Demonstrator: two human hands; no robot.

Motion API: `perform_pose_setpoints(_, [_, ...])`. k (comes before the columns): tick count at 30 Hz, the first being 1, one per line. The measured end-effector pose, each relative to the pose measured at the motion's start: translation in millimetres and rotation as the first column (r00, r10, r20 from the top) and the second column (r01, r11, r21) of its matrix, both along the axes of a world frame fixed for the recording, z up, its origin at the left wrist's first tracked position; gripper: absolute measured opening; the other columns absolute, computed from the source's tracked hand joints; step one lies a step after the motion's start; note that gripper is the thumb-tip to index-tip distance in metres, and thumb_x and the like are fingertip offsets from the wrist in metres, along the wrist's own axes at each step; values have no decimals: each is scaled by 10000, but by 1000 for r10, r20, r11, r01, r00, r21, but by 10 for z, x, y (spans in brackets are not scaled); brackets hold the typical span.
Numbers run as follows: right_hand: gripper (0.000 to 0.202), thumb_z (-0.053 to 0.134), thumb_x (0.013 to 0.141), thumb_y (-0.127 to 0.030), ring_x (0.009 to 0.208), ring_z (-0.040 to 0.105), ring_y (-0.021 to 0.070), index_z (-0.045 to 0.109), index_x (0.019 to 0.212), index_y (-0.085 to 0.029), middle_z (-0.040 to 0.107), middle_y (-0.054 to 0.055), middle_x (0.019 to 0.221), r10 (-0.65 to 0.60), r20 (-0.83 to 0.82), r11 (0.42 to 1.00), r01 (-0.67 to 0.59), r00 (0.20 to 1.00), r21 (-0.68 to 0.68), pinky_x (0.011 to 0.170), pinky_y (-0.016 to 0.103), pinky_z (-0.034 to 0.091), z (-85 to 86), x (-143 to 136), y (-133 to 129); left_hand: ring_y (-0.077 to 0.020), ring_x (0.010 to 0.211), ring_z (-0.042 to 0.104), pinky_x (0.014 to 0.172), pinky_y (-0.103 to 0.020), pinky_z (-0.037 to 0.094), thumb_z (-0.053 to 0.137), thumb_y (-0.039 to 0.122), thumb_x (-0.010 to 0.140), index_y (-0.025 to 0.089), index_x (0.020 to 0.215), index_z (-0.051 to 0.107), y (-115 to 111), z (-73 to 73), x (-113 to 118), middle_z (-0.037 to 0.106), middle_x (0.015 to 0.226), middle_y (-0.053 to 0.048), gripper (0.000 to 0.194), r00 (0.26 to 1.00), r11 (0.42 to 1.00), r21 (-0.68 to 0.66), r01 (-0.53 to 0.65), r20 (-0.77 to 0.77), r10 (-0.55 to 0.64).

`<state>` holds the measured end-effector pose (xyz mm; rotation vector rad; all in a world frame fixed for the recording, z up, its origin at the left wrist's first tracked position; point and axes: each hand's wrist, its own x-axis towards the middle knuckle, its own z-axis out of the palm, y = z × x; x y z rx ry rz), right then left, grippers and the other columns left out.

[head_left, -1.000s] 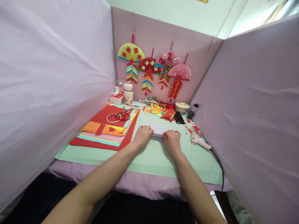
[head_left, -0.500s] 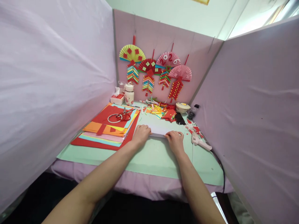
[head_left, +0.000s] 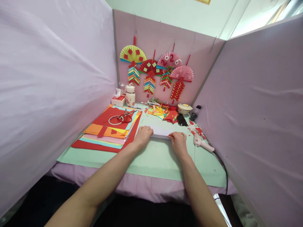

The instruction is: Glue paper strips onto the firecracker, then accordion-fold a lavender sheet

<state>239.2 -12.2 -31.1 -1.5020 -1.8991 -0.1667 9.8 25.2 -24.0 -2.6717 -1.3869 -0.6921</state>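
A pale lilac sheet of paper (head_left: pixel 161 131) lies on the mint-green table cover, its near edge folded up into a narrow strip. My left hand (head_left: pixel 143 135) pinches the left end of that edge, fingers curled over it. At the right end, my right hand (head_left: pixel 178 140) grips the same edge between thumb and fingers. Parts of the sheet's two ends are hidden behind my hands. Left of my left hand is a stack of coloured paper (head_left: pixel 104 130), with red-handled scissors (head_left: pixel 125 118) on top.
A glue gun (head_left: pixel 203 143) with a black cord lies at the right. Behind the sheet are paper scraps (head_left: pixel 158 110), a black piece (head_left: pixel 182 119) and a lidded bowl (head_left: pixel 184 108). A cup (head_left: pixel 130 96) and tissue box (head_left: pixel 118 100) stand back left. Paper fan ornaments (head_left: pixel 181 74) hang behind.
My right hand has shifted slightly to the right along the paper's near edge. My left hand stays in nearly the same place. The view has moved very slightly.
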Motion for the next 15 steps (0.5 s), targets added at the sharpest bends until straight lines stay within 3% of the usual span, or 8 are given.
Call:
perform_pose_setpoints(8, [287,495,935,-361,800,605,177,630,738,-203,700,23,793,9,-117,1000,-10,993,-9,923,377,267,-36,121,33,-221,914,563,802,-351,350,552,297,924,162,829,645,48,84,-38,630,875,-70,190,996,994,-70,-84,0,84])
perform_pose_setpoints(15, [229,480,911,-265,848,618,186,673,798,-211,717,26,846,63,-142,998,-66,988,-21,903,365,319,-56,183,47,-207,927,535,824,-339,357,492,129,905,179,877,635,41,55,-129,617,899,-55,154,997,998,-55,28,68,-24])
